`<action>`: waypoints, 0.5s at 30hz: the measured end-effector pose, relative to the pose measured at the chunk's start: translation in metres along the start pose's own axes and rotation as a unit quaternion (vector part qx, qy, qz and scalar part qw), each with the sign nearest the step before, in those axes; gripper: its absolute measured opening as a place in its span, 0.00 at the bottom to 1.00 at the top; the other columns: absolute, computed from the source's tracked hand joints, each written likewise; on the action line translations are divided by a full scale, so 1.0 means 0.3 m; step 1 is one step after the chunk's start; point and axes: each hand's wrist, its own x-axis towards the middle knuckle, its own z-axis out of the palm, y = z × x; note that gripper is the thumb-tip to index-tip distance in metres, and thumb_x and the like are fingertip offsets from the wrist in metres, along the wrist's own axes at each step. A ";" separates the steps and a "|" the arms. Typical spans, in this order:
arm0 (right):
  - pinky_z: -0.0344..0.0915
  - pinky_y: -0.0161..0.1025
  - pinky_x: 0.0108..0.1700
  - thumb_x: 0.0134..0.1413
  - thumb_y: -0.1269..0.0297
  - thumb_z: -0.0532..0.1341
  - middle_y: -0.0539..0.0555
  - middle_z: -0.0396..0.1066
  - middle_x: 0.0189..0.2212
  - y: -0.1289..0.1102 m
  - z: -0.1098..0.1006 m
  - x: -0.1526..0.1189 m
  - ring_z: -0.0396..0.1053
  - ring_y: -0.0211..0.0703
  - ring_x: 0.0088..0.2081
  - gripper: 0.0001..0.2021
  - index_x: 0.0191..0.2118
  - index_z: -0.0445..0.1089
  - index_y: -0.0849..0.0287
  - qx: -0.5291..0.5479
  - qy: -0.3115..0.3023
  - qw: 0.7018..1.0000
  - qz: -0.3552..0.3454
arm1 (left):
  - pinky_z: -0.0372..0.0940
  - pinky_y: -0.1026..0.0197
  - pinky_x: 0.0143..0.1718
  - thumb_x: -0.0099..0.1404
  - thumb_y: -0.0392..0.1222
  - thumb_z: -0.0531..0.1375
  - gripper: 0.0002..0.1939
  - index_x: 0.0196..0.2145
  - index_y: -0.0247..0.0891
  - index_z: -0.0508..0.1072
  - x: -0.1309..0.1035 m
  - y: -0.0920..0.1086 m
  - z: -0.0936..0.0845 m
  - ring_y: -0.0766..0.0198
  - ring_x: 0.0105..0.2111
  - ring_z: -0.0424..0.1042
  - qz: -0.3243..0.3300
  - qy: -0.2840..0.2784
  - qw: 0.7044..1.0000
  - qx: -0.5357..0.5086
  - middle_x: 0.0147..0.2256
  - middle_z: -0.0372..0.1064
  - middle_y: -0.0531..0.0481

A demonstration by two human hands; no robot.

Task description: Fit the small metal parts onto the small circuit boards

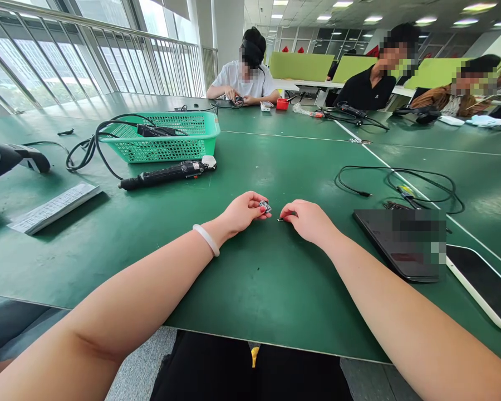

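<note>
With our left hand (244,214) we grip a small silvery metal part (265,206) between the thumb and fingers, just above the tabletop (250,289), near its middle in front of us. Our right hand (307,220) is just beside it, the two apart, with thumb and forefinger closed on a tiny thin piece (280,219), too small for us to make out in detail. We wear a white bracelet (206,240) on the left wrist. Beyond that hand we see a black cylindrical power tool (162,175) lying on its side, and behind it a green perforated basket (171,150) with a black cable (94,147) looping over its rim. To our left lies a long pale box (56,207) with print on top, near a black device (19,159) at the edge of view. To our right we have a flat black object (394,245), a phone (484,284) beside it, and a loosely coiled black cord (453,181) behind them. Across from us sits a person in a white shirt (246,78), near a small red container (282,104)
</note>
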 end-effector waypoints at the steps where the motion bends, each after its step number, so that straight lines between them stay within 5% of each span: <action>1: 0.61 0.35 0.32 0.52 0.72 0.56 0.49 0.71 0.32 0.003 0.000 0.001 0.66 0.37 0.31 0.10 0.30 0.74 0.53 -0.001 -0.004 1.000 -0.002 | 0.66 0.53 0.44 0.60 0.24 0.57 0.07 0.36 0.31 0.66 0.001 -0.001 -0.001 0.67 0.29 0.73 0.006 -0.001 1.000 0.006 0.27 0.70 0.49; 8: 0.61 0.36 0.36 0.52 0.74 0.54 0.49 0.71 0.34 0.012 0.000 0.002 0.67 0.38 0.33 0.11 0.30 0.73 0.53 -0.004 -0.025 1.000 -0.006 | 0.67 0.54 0.43 0.60 0.23 0.55 0.08 0.35 0.32 0.66 0.004 0.008 0.000 0.68 0.29 0.73 0.034 0.008 0.999 0.034 0.28 0.69 0.50; 15: 0.61 0.36 0.36 0.52 0.75 0.53 0.50 0.71 0.34 0.013 0.000 -0.005 0.67 0.38 0.34 0.12 0.31 0.73 0.54 -0.008 -0.017 1.000 -0.017 | 0.65 0.56 0.46 0.62 0.27 0.55 0.05 0.37 0.32 0.66 -0.007 0.028 -0.004 0.70 0.31 0.73 0.004 0.002 0.999 -0.051 0.30 0.71 0.48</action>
